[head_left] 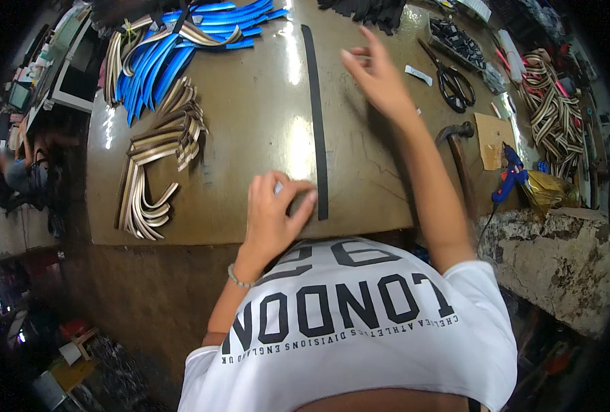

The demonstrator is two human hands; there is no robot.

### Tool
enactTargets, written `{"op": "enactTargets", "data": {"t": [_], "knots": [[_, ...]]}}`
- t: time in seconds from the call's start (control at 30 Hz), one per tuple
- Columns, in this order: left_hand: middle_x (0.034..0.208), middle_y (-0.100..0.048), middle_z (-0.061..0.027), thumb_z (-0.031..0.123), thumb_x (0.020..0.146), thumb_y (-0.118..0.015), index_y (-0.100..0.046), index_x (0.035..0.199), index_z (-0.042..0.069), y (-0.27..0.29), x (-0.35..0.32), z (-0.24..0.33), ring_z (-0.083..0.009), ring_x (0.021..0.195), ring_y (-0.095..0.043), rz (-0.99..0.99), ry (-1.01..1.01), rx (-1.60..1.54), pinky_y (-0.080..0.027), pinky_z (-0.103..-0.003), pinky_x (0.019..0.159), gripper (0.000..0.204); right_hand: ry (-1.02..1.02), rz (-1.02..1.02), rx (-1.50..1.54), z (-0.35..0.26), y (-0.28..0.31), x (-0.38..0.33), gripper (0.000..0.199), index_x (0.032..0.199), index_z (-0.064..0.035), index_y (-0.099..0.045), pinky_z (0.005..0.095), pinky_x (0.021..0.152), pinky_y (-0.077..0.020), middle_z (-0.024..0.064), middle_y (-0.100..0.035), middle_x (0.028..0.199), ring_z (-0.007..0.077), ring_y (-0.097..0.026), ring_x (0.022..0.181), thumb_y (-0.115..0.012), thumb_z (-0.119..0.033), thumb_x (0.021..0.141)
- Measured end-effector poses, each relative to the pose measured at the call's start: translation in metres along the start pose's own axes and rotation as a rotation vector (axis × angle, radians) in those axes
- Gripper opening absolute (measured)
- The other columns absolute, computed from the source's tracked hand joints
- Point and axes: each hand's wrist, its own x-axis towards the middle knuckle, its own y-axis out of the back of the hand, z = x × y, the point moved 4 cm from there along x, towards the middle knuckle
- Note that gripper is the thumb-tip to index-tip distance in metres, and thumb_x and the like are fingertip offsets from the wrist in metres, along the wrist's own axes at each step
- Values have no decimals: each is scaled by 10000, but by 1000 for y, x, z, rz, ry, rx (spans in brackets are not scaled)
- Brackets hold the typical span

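Note:
A long black strap (314,117) lies flat down the middle of the table, its near end close to the front edge. Beside that end is my left hand (272,213), with its fingers curled and the thumb and index fingertips close together at the strap's left edge. A small pale spot shows between its fingers; I cannot make out what it is. My right hand (379,79) is raised right of the strap's far part, holding nothing, fingers apart. Folded brown and cream striped straps (164,137) lie to the left, below a bundle of shiny blue straps (154,75).
On the right are black-handled scissors (452,86), a hammer (461,161), cardboard (495,141), a blue glue gun (509,175) and a box of small black parts (454,42). Black strips (366,10) lie at the far edge. More striped straps (550,110) are piled at far right.

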Motion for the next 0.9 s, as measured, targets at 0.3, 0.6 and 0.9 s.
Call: {"op": "enactTargets", "data": {"t": [0.3, 0.6, 0.9], "knots": [[1002, -443, -99, 331, 743, -810, -715, 1177, 271, -10, 0, -6, -292, 999, -403, -90, -51, 179, -349, -395, 916, 448, -135, 1216, -322, 98, 286, -236, 694, 1208, 42, -393, 360, 935, -477, 150, -521, 1160, 238, -547, 1005, -852, -260, 784], [1035, -454, -95, 346, 680, -842, -732, 1135, 273, -9, -13, -1, -286, 999, -404, -98, -35, 162, -360, -392, 902, 474, -239, 655, -304, 44, 254, -161, 460, 1183, -22, -545, 230, 532, -486, 66, -679, 929, 90, -608, 706, -706, -358, 914], [1009, -462, -86, 346, 661, -844, -734, 1131, 285, -8, -13, -1, -283, 982, -421, -118, -6, 149, -363, -390, 893, 487, 164, -261, -215, -43, 74, -129, 446, 1178, -46, -527, 324, 783, -516, 126, -663, 999, 212, -679, 887, -760, -224, 843]]}}
